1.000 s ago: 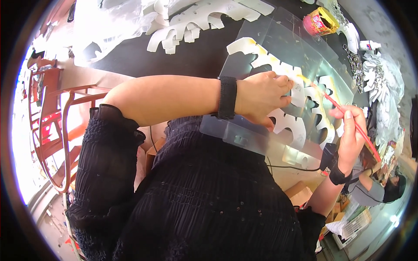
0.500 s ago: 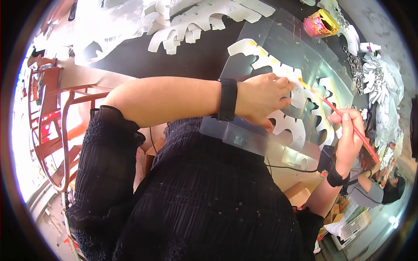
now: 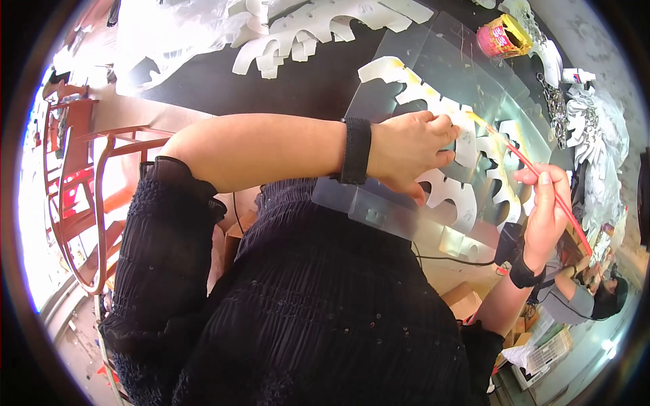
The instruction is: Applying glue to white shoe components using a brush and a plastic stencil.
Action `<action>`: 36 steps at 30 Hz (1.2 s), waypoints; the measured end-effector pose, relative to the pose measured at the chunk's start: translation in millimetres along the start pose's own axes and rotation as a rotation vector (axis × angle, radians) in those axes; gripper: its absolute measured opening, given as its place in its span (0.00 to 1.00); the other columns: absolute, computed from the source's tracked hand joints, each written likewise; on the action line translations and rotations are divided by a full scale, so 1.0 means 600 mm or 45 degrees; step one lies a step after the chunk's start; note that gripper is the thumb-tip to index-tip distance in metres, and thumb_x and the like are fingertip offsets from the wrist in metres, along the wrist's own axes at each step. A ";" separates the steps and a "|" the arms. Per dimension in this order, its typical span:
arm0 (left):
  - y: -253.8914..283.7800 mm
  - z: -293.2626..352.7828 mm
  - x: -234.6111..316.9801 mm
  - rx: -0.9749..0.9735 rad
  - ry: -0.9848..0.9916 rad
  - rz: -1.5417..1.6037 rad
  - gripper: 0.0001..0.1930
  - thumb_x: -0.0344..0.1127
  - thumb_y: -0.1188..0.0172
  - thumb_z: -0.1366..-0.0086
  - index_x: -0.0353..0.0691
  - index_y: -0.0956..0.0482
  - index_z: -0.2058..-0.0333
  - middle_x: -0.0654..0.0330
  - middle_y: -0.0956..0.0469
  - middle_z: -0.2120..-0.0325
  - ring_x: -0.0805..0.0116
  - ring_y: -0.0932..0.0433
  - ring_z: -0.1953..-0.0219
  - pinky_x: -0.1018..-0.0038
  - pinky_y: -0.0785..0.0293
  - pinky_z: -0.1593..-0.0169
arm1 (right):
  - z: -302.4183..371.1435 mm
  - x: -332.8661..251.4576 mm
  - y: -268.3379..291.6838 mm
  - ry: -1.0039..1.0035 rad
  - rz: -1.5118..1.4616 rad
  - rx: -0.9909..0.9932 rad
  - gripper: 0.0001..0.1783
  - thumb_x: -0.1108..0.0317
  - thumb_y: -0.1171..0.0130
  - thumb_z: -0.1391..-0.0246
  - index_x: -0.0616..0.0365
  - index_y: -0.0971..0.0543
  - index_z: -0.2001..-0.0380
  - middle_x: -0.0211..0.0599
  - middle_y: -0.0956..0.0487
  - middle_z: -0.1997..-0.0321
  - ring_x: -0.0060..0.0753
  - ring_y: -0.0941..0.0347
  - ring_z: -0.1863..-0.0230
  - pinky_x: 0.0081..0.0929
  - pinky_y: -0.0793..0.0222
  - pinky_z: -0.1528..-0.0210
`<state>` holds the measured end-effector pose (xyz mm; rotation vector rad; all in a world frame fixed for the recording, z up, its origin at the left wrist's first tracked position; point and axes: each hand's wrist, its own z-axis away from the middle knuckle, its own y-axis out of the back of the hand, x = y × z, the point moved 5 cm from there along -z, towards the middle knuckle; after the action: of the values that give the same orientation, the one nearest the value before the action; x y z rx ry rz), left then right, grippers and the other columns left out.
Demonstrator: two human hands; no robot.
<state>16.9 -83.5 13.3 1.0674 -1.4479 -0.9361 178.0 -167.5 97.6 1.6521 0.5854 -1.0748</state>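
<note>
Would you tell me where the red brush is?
In the head view, the red brush is right of centre, held in the right hand, its tip near the left hand.

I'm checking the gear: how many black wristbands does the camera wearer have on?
2: the left wristband behind the left hand, and the right wristband behind the right hand, which holds a red brush. Both wrists show, so none seems hidden.
</note>
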 end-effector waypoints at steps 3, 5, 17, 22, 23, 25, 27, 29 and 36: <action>0.001 0.000 0.002 -0.007 -0.008 0.037 0.36 0.60 0.40 0.56 0.38 0.31 0.54 0.49 0.40 0.47 0.58 0.39 0.50 0.68 0.37 0.48 | 0.000 0.001 -0.003 0.011 0.073 -0.019 0.09 0.73 0.60 0.42 0.68 0.31 0.67 0.38 0.27 0.74 0.28 0.28 0.70 0.25 0.32 0.60; 0.000 0.001 0.002 0.027 -0.017 0.030 0.36 0.60 0.40 0.56 0.38 0.30 0.54 0.49 0.40 0.47 0.58 0.39 0.50 0.68 0.37 0.48 | 0.007 0.000 0.003 -0.020 -0.048 -0.035 0.09 0.73 0.60 0.42 0.68 0.31 0.67 0.38 0.27 0.74 0.28 0.28 0.69 0.25 0.32 0.59; 0.000 0.002 0.005 -0.002 -0.025 0.003 0.36 0.60 0.40 0.56 0.39 0.30 0.53 0.52 0.39 0.47 0.57 0.40 0.48 0.67 0.39 0.46 | 0.002 -0.007 -0.003 0.067 0.013 -0.090 0.09 0.73 0.61 0.41 0.67 0.31 0.66 0.39 0.25 0.72 0.29 0.27 0.69 0.25 0.32 0.59; -0.004 0.002 0.005 -0.003 -0.028 0.002 0.36 0.60 0.40 0.55 0.39 0.30 0.53 0.52 0.40 0.47 0.57 0.40 0.48 0.67 0.40 0.45 | -0.005 -0.010 -0.036 0.075 -0.040 -0.196 0.07 0.74 0.58 0.42 0.66 0.31 0.65 0.40 0.26 0.70 0.29 0.27 0.65 0.24 0.32 0.59; -0.003 0.002 0.006 0.006 -0.028 -0.006 0.36 0.60 0.40 0.55 0.39 0.30 0.53 0.52 0.40 0.47 0.57 0.40 0.48 0.67 0.40 0.45 | -0.007 -0.008 -0.033 0.076 -0.019 -0.185 0.07 0.74 0.58 0.42 0.67 0.31 0.65 0.40 0.26 0.70 0.29 0.27 0.65 0.24 0.32 0.59; -0.003 0.003 0.006 0.015 -0.025 -0.014 0.36 0.60 0.41 0.55 0.39 0.30 0.52 0.52 0.40 0.47 0.57 0.40 0.48 0.67 0.40 0.45 | -0.008 -0.004 -0.029 0.078 0.000 -0.178 0.07 0.74 0.58 0.42 0.67 0.31 0.65 0.40 0.26 0.70 0.28 0.27 0.65 0.24 0.32 0.59; -0.002 0.003 0.006 -0.001 -0.023 -0.019 0.36 0.60 0.41 0.54 0.39 0.31 0.52 0.52 0.40 0.47 0.57 0.40 0.48 0.67 0.40 0.45 | -0.003 -0.002 -0.021 0.054 0.022 -0.141 0.07 0.74 0.58 0.42 0.67 0.31 0.66 0.39 0.27 0.70 0.28 0.27 0.66 0.24 0.32 0.59; -0.001 0.002 0.008 -0.022 -0.020 -0.027 0.36 0.60 0.41 0.54 0.39 0.31 0.52 0.52 0.40 0.47 0.57 0.40 0.48 0.67 0.40 0.46 | 0.004 0.000 -0.009 0.043 0.016 -0.168 0.08 0.74 0.59 0.42 0.67 0.31 0.66 0.39 0.27 0.70 0.29 0.27 0.66 0.24 0.32 0.59; -0.002 0.003 0.005 0.007 -0.023 -0.029 0.36 0.60 0.41 0.54 0.39 0.31 0.52 0.52 0.40 0.47 0.57 0.40 0.48 0.68 0.39 0.46 | -0.006 -0.001 -0.019 0.057 -0.017 -0.108 0.07 0.75 0.59 0.42 0.67 0.31 0.66 0.38 0.26 0.72 0.29 0.27 0.67 0.24 0.32 0.59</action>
<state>15.2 -86.7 12.7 1.0841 -1.4566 -0.9611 169.5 -160.2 92.9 1.6034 0.6630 -1.0113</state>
